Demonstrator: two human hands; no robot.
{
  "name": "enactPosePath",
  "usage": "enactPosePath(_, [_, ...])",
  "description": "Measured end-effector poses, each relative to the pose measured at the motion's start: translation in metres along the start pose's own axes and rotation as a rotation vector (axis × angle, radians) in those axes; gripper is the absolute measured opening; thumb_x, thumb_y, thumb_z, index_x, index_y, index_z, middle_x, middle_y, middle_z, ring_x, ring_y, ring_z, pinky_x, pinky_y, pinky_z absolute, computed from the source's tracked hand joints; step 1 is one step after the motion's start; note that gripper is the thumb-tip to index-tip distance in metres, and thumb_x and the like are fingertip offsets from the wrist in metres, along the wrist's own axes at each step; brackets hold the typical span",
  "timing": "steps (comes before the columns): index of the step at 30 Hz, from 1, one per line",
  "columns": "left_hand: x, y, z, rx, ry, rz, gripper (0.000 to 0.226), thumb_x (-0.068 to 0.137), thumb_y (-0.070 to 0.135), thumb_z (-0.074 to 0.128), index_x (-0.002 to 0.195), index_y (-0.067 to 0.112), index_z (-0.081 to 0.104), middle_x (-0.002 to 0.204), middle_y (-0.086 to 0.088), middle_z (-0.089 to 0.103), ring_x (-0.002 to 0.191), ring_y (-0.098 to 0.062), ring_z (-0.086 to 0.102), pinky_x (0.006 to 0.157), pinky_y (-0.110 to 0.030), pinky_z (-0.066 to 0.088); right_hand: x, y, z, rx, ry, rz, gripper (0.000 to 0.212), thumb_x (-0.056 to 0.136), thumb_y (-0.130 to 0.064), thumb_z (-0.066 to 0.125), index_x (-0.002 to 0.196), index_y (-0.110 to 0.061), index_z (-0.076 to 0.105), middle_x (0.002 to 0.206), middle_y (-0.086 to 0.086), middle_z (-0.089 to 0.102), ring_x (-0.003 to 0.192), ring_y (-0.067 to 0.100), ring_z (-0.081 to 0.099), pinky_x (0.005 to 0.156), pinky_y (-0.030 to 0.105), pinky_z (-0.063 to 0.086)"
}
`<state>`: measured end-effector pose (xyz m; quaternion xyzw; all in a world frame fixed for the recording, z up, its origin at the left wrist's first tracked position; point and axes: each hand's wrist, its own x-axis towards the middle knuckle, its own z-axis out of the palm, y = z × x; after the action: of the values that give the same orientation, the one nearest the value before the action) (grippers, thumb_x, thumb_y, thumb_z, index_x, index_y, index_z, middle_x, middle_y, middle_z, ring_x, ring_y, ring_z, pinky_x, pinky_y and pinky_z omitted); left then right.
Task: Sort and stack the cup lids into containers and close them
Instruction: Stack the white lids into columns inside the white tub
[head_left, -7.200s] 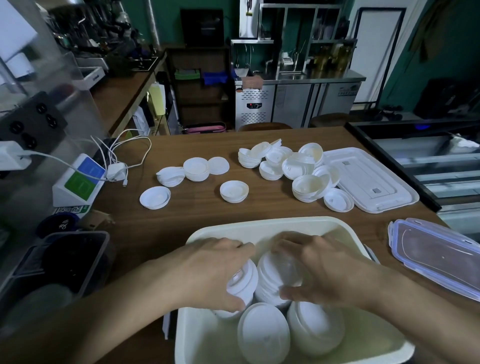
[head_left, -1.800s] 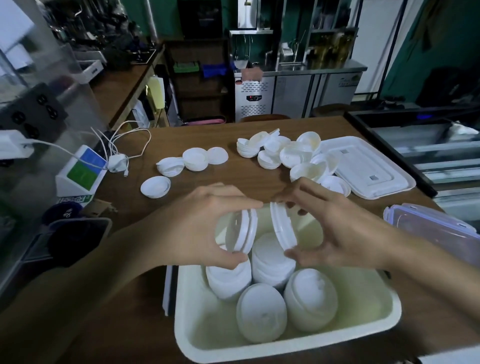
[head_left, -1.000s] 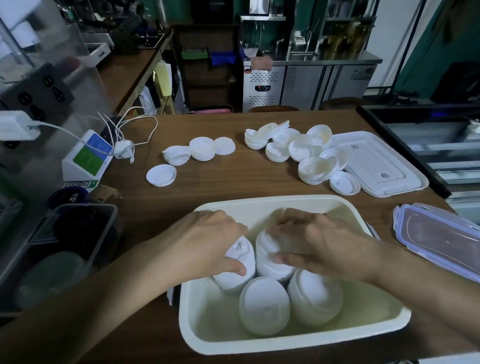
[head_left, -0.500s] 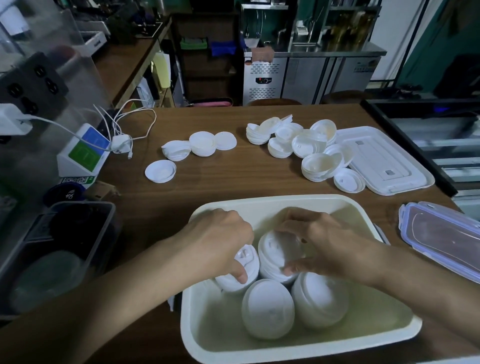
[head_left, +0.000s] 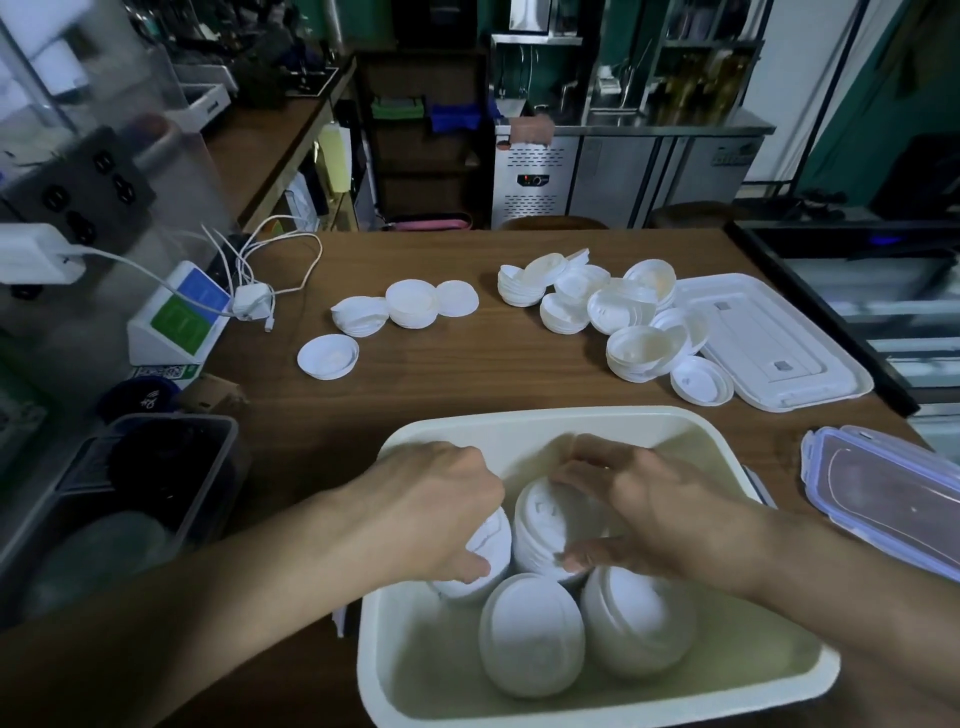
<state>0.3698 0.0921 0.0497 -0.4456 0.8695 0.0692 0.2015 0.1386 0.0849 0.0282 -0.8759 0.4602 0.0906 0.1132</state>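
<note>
- Left hand (head_left: 431, 514): fingers curled over rear-left lid stack (head_left: 493, 535) in cream tub (head_left: 519, 418), thumb at its near edge.
- Right hand (head_left: 660, 514): thumb and fingers clasp second stack (head_left: 550, 519), at 3 o'clock of the first.
- Judgement: lids light, thin, slippery. Nested stacks could topple, so grip opposite rims.
- Loose lids (head_left: 618, 306) lie at 12 o'clock on table (head_left: 467, 374).

Far-left lid stack (head_left: 493, 540): mostly covered by the left hand (head_left: 431, 514) curled over it; lid count cannot be told.
Far-right lid stack (head_left: 556, 525): far side and right flank hidden under the right hand (head_left: 649, 509).
Clear lid (head_left: 893, 493): cut off by the right edge.
Dark bin (head_left: 156, 467): contents too dim to make out.
Forearms: run off the bottom edge.
</note>
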Motion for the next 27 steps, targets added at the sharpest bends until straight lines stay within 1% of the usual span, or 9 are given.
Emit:
enactPosePath(4, [-0.002,-0.013,0.001,-0.028,0.031,-0.051,0.033,0.09,0.051,0.069,0.086,0.025,0.048,0.082,0.008,0.035,0.082,-0.021,0.049,0.067,-0.034,0.042,0.017,-0.008,-0.007,-0.013,0.035,-0.032,0.073,0.084,-0.069,0.067,0.141,-0.026,0.051,0.153,-0.016,0.032,0.125,0.017,0.055,0.093,0.031,0.05])
enactPosePath(7, [-0.003,-0.026,0.002,-0.069,0.019,-0.086,0.038,0.091,0.058,0.069,0.108,0.024,0.062,0.096,0.007,0.042,0.097,-0.021,0.055,0.073,-0.034,0.043,0.029,-0.012,-0.011,-0.032,0.051,-0.04,0.074,0.084,-0.069,0.067,0.141,-0.026,0.051,0.155,-0.016,0.031,0.126,0.017,0.055,0.092,0.031,0.049])
enactPosePath(9, [-0.005,-0.033,0.005,-0.105,0.028,-0.09,0.042,0.091,0.061,0.068,0.111,0.025,0.062,0.098,0.007,0.043,0.099,-0.02,0.055,0.075,-0.034,0.046,0.032,-0.013,-0.017,-0.05,0.068,-0.069,0.075,0.084,-0.071,0.066,0.142,-0.027,0.05,0.156,-0.016,0.032,0.128,0.016,0.053,0.093,0.032,0.05])
enactPosePath(11, [-0.009,-0.039,0.007,-0.109,0.064,-0.089,0.045,0.09,0.066,0.065,0.107,0.025,0.061,0.095,0.008,0.045,0.101,-0.02,0.056,0.078,-0.035,0.049,0.033,-0.011,-0.024,-0.045,0.107,-0.113,0.072,0.084,-0.07,0.065,0.141,-0.029,0.051,0.152,-0.016,0.038,0.127,0.016,0.054,0.092,0.033,0.05])
enactPosePath(13, [-0.013,-0.048,0.004,-0.107,0.127,-0.079,0.049,0.091,0.071,0.06,0.112,0.027,0.063,0.098,0.008,0.049,0.103,-0.017,0.055,0.08,-0.034,0.048,0.036,-0.007,-0.034,-0.004,0.184,-0.167,0.068,0.084,-0.07,0.067,0.138,-0.031,0.055,0.141,-0.016,0.051,0.119,0.017,0.06,0.09,0.035,0.052])
enactPosePath(16, [-0.015,-0.064,-0.012,-0.203,0.275,-0.038,0.054,0.091,0.071,0.06,0.13,0.034,0.064,0.105,0.014,0.057,0.095,-0.002,0.05,0.08,-0.028,0.046,0.045,-0.003,-0.049,0.145,0.275,-0.209,0.059,0.08,-0.069,0.072,0.124,-0.031,0.065,0.108,-0.016,0.067,0.092,0.009,0.068,0.077,0.036,0.057])
enactPosePath(18, [-0.015,-0.076,-0.022,-0.296,0.411,0.013,0.048,0.09,0.064,0.065,0.126,0.032,0.07,0.1,0.014,0.063,0.083,0.001,0.053,0.078,-0.028,0.051,0.055,-0.004,-0.06,0.24,0.324,-0.221,0.051,0.08,-0.062,0.077,0.118,-0.029,0.069,0.096,-0.018,0.065,0.082,0.003,0.066,0.071,0.031,0.056])
enactPosePath(21, [-0.009,-0.097,-0.032,-0.374,0.589,0.031,0.044,0.087,0.06,0.065,0.111,0.026,0.078,0.085,0.013,0.064,0.071,-0.002,0.059,0.067,-0.03,0.054,0.074,-0.003,-0.074,0.241,0.383,-0.248,0.047,0.08,-0.058,0.08,0.115,-0.028,0.071,0.094,-0.018,0.065,0.082,0.004,0.063,0.071,0.028,0.054])
enactPosePath(27, [0.027,-0.149,-0.026,-0.332,0.644,-0.215,0.031,0.092,0.043,0.075,0.115,0.021,0.078,0.086,0.009,0.067,0.073,-0.005,0.061,0.07,-0.035,0.057,0.129,0.015,-0.08,0.271,0.37,-0.206,0.042,0.08,-0.052,0.083,0.108,-0.022,0.071,0.092,-0.013,0.067,0.08,0.004,0.063,0.071,0.031,0.054])
